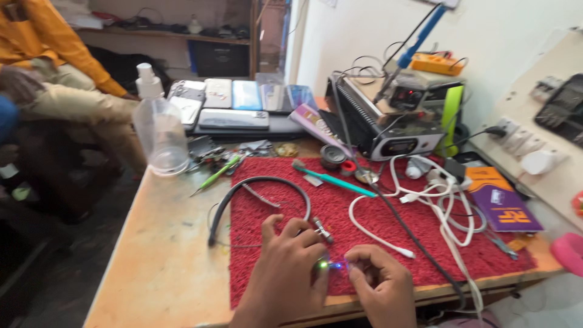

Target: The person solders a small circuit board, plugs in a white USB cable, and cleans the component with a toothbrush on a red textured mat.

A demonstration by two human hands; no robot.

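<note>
Seen from the head view: pinched between the left hand and right hand, both closed on it, a small glowing part is held over a red mat on the worktop, near a black neckband.

An electronics repair workshop — stacked phones, bench power supply, tangled cables.

White wall, wood shelf, dark floor, daylit rm.
</note>
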